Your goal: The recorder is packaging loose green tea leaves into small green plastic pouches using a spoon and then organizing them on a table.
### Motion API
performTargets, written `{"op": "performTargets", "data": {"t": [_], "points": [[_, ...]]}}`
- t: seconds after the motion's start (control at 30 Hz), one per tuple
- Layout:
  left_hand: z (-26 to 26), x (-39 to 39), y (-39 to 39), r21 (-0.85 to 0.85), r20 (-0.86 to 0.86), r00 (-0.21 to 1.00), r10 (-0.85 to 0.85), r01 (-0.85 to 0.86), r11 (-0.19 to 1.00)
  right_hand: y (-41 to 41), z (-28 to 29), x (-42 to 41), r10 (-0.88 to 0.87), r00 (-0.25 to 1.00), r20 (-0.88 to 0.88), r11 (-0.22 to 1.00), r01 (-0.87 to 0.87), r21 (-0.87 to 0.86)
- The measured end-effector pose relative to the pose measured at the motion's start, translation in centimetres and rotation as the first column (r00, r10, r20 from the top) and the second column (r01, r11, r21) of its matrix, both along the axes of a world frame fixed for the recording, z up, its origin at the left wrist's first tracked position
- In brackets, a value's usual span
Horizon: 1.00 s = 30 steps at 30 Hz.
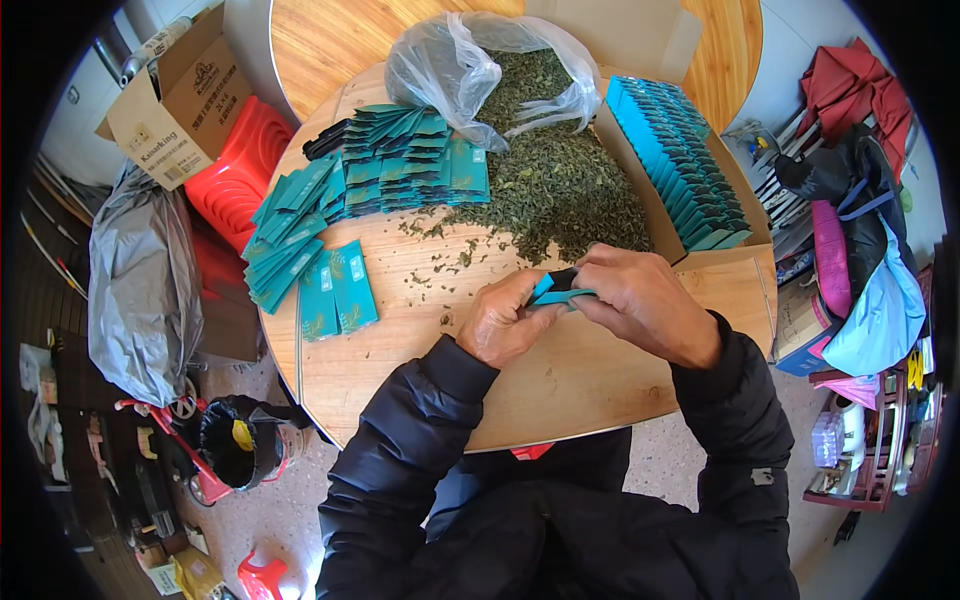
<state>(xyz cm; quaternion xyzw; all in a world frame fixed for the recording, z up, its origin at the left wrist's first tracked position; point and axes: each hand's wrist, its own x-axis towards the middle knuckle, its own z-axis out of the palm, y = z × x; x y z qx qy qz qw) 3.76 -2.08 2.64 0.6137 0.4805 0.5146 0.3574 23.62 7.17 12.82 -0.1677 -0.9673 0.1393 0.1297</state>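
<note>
My left hand point(506, 319) grips one side of a small teal packet point(553, 294), and the fingers of my right hand point(637, 300) hold its other side. The packet's dark inside shows between them. Just beyond my hands lies a heap of dried, dark green leaves point(555, 191), spilling from a clear plastic bag point(431, 64). Flat teal packets point(405, 161) overlap in stacks at the left, two of them point(337, 292) side by side nearer me. To the right, a cardboard box point(720, 259) holds rows of upright teal packets point(671, 161).
Loose leaf bits dot the round wooden table point(420, 390). A black object point(326, 140) lies behind the packet stacks. Left of the table are a red plastic stool point(244, 165), a carton point(184, 112) and a black-lined bin point(236, 442). Bags and a folded red umbrella point(855, 90) stand right.
</note>
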Motion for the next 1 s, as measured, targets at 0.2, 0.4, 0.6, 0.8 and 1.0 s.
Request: {"op": "performTargets", "data": {"t": [0.2,0.4,0.6,0.8,1.0], "points": [[-1.2,0.1,0.2,0.02,0.175,0.985,0.004,-0.008,1.0,-0.8,-3.4,-0.1,-0.157,0.926,-0.344,0.955,0.054,-0.292],[-1.6,-0.2,0.4,0.002,0.108,0.994,0.019,-0.02,1.0,-1.7,-8.4,-0.2,-0.463,0.766,-0.445,0.699,0.007,-0.715],[-3.1,0.0,1.2,0.092,0.176,0.984,0.039,-0.055,0.994,-0.3,-10.4,-0.6,-0.368,0.779,-0.507,0.759,-0.064,-0.649],[-1.8,-0.6,0.6,-0.11,0.207,0.976,0.069,-0.047,0.993,0.3,-11.0,-1.2,-0.282,0.766,-0.577,0.834,-0.102,-0.542],[-2.0,-1.2,0.4,-0.176,0.318,0.946,0.069,-0.012,0.984,-0.1,-12.0,-1.3,-0.426,0.723,-0.544,0.682,-0.138,-0.718]]}}
